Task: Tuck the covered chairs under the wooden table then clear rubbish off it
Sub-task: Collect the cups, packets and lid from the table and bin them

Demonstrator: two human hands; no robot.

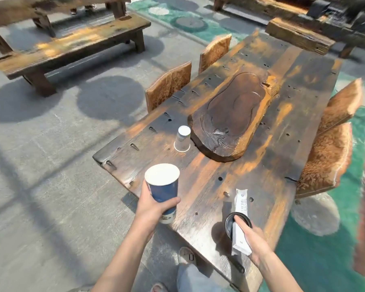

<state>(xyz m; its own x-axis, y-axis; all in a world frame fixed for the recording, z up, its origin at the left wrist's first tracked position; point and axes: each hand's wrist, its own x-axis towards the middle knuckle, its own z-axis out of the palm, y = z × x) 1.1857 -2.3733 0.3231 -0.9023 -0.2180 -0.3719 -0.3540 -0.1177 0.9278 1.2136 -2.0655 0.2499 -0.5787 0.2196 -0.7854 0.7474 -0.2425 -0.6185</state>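
My left hand [154, 205] grips a tall blue paper cup [163, 190], upright, just off the near left corner of the wooden table [268, 165]. Over the table's near end, my right hand [254, 241] holds a white paper wrapper [240, 224] together with a black plastic lid [230, 224]. A small white paper cup [182, 139] stands upside down on the table beside a carved wooden tray [234, 114]. Chairs in orange patterned covers sit tucked against both long sides: two on the left [169, 87] [215, 52], two on the right [327, 159] [343, 102].
A long wooden bench [72, 47] stands on the grey concrete at far left, with another table behind it. More wooden benches [299, 36] lie beyond the table's far end. Green painted floor runs along the right. My foot and trouser leg [188, 266] are at the table's near edge.
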